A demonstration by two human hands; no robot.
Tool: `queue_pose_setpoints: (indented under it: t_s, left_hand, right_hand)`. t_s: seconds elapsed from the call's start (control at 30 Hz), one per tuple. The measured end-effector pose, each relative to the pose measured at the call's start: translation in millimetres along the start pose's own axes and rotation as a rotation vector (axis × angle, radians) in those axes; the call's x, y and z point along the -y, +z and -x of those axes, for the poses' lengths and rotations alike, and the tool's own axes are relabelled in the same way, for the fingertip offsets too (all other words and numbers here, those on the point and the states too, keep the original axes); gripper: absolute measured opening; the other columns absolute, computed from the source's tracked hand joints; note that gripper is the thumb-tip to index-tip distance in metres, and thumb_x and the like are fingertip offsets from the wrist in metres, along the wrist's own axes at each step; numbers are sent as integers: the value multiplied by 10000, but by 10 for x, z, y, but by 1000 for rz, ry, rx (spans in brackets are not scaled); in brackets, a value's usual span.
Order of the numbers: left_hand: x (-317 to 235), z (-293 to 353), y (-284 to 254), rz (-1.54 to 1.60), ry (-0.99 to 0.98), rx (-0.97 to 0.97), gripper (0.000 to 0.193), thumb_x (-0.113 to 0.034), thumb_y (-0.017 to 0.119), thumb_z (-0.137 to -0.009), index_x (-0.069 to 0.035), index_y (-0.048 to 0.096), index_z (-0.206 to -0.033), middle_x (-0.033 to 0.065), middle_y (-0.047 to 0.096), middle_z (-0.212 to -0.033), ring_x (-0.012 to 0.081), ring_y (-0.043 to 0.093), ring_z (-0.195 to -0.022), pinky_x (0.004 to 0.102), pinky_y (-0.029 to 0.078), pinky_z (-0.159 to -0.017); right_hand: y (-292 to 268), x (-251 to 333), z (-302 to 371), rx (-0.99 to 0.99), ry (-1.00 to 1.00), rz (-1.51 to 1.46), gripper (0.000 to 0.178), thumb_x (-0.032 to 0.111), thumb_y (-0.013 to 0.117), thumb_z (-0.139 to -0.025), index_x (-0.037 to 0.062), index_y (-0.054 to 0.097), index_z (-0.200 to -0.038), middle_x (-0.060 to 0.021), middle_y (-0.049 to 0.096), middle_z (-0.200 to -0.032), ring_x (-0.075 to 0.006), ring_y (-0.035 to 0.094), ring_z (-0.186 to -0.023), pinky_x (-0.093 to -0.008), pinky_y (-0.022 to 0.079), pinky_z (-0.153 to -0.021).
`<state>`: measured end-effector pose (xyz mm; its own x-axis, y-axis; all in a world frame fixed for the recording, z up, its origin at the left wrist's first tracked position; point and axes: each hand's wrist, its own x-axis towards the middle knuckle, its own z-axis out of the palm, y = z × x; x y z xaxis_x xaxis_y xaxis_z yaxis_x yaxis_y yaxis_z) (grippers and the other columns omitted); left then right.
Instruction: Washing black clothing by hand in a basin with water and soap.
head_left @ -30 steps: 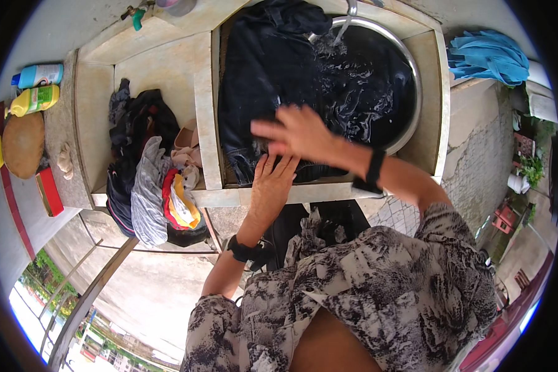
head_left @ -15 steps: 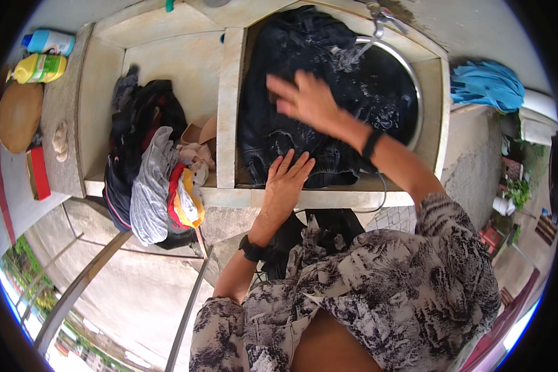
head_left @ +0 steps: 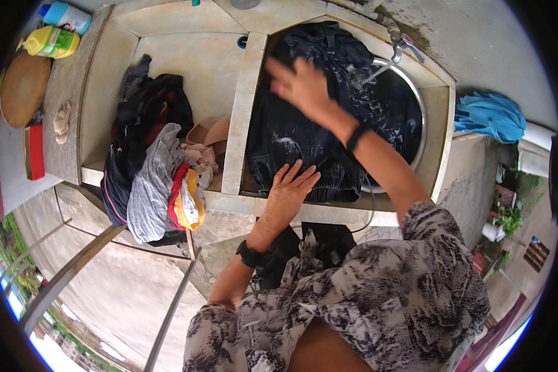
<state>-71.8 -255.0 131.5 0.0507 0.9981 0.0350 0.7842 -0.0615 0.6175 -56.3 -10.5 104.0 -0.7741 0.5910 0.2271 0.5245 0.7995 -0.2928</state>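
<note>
A wet, dark denim garment (head_left: pixel 279 127), spotted with suds, lies spread in the right-hand sink compartment, one part reaching into a round metal basin (head_left: pixel 424 118). My left hand (head_left: pixel 288 186) rests flat on its near edge, fingers spread. Above the garment's upper left part is my right hand (head_left: pixel 307 90), somewhat smeared by motion, its fingers stretched out and apart. I see nothing held in either hand. Water runs from the tap (head_left: pixel 404 48) at the upper right into the dark water by the basin's rim.
A tiled divider (head_left: pixel 245 118) separates the left compartment, where dark clothes (head_left: pixel 158 105), a grey cloth (head_left: pixel 154 186) and a red-yellow cloth (head_left: pixel 186 201) hang over the front edge. Yellow (head_left: pixel 54 42) and blue (head_left: pixel 68 17) bottles stand far left. Blue cloth (head_left: pixel 493 116) lies right.
The whole view has shifted a little, so the sink sits slightly lower and farther right. My right hand stays over the garment's upper left; my left hand still rests at the near edge.
</note>
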Motion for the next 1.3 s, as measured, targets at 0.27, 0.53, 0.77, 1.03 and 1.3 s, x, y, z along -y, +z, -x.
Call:
queue_pose_setpoints:
  t_s: [0.27,0.53,0.77,1.03,1.3]
  left_hand:
    - [73,230,-137,-148,-165,-169,358,-107,645,-822,-95,638,-1180,40,620,-1245,222,527,-1225,413,341,-1044]
    - [68,78,-158,-1,-110,-181,303,-109,617,-840,-69,652,-1138,61,655,-1180,194,554,-1193,416,350,-1027]
    - [167,279,-133,16,-155,-159,308,-118,641,-827,-98,661,-1134,36,648,-1198,183,542,-1208,408,338,-1031]
    - [100,106,-127,-14,-89,-195,271,-122,638,-823,-94,675,-1090,30,658,-1176,174,544,-1202,401,355,-1016]
    - [165,219,-126,-22,-137,-206,266,-106,629,-807,-92,663,-1070,23,649,-1194,172,556,-1187,401,348,-1013]
  right_hand:
    - [-118,531,715,195,-220,-309,496,505,619,-837,338,554,-1300,-130,481,-834,-274,528,-713,-373,453,-583]
    - [19,-474,-563,-3,318,50,452,498,498,-916,286,543,-1313,-239,554,-1067,-392,589,-927,-476,506,-759]
    - [-254,613,847,176,-277,-279,448,451,615,-867,312,584,-1292,-99,411,-806,-275,510,-718,-366,484,-668]
    - [57,-443,-539,-34,337,72,476,504,519,-906,298,527,-1335,-185,566,-1010,-354,604,-959,-444,509,-771]
    - [-226,221,649,193,8,-78,504,457,621,-852,339,532,-1334,-129,462,-898,-314,572,-852,-401,510,-711]
